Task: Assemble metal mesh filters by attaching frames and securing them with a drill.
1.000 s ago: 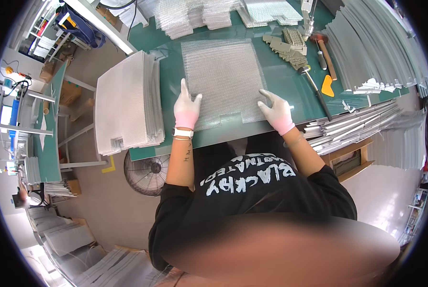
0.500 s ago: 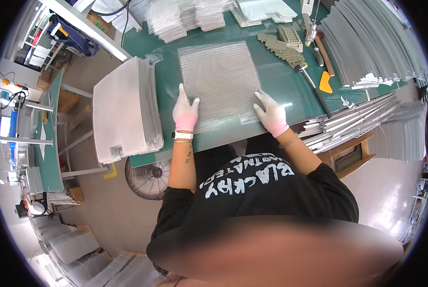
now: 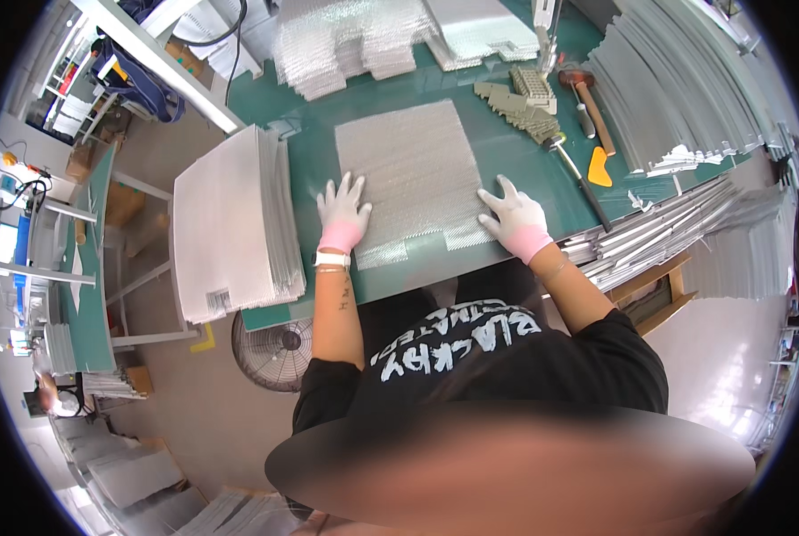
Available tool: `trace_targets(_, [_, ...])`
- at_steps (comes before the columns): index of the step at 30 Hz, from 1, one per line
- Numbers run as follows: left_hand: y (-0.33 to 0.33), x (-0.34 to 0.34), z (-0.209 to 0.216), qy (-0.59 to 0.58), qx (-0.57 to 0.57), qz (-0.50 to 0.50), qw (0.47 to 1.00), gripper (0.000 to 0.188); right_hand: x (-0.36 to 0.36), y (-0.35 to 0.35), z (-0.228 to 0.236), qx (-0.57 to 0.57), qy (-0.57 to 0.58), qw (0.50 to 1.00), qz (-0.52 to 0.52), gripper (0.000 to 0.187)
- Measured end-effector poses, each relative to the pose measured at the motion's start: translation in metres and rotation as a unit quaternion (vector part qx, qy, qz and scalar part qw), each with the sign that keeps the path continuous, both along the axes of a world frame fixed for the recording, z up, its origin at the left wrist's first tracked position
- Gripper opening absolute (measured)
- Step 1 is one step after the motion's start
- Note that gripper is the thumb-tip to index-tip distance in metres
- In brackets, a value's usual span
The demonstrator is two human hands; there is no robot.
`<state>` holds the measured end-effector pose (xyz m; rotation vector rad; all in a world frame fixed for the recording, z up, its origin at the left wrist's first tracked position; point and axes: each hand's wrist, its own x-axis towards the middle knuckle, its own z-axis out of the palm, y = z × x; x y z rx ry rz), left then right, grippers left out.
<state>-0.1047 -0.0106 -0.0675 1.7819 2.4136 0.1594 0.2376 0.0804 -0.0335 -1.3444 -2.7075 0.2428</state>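
Observation:
A translucent, ribbed grey-white sheet [image 3: 413,165] with a notch in its near edge lies flat on the green tabletop [image 3: 315,121]. My left hand [image 3: 342,213], in a white glove with a pink cuff, rests at the sheet's left edge, its fingers spread. At the right edge is my right hand [image 3: 516,219], gloved the same way, with fingers apart and the tips by the sheet's border. Neither hand grips anything. Left of my left hand stands a thick stack of similar notched white sheets [image 3: 230,223].
Stacks of notched sheets [image 3: 350,45] stand at the back. To the right lie tan notched pieces [image 3: 520,112], a hammer [image 3: 592,107], a yellow scraper-like piece [image 3: 600,167] and a black-handled tool [image 3: 587,192]. Tall stacked sheets [image 3: 677,89] fill the far right. A fan [image 3: 274,351] stands below the table.
My fingers have spread wider on both sides. My left hand has turned flatter beside the sheet, and my right hand has shifted slightly outward. The whole view has tilted a little.

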Motion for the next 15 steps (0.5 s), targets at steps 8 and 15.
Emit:
trace_targets(8, [-0.006, 0.004, -0.006, -0.014, 0.01, 0.036, 0.999, 0.063, -0.093, 0.167, 0.114, 0.079, 0.356, 0.927, 0.082, 0.065])
trace_targets(15, [-0.01, 0.023, -0.001, -0.061, 0.018, 0.041, 0.997, 0.068, -0.182, 0.286, 0.173, 0.063, 0.145, 0.985, -0.065, 0.047])
